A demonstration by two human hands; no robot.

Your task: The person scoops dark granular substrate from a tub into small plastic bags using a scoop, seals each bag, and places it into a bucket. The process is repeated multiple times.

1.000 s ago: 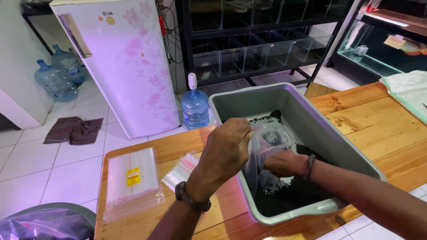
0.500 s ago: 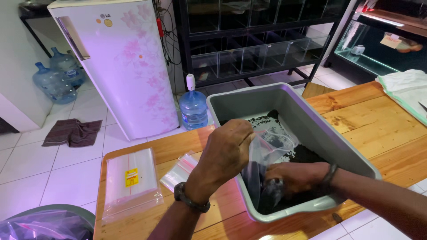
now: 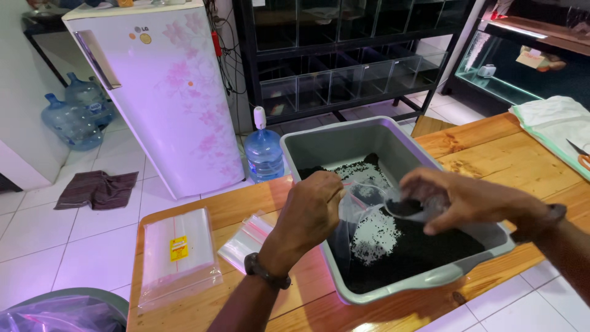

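My left hand (image 3: pixel 310 209) pinching rim of clear plastic bag (image 3: pixel 362 224), holding it open over grey tub (image 3: pixel 344 144). My right hand (image 3: pixel 467 200) gripping small clear cup (image 3: pixel 409 206) loaded with black granules (image 3: pixel 424 252), tilted at bag mouth. Bag hangs inside tub, some granules already in it. Tub sits at table (image 3: pixel 491 160) front edge. Stack of empty bags (image 3: pixel 178 255) near table's left edge.

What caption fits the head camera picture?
Left hand holds a clear bag open over a grey tub while right hand tips in dark grains.
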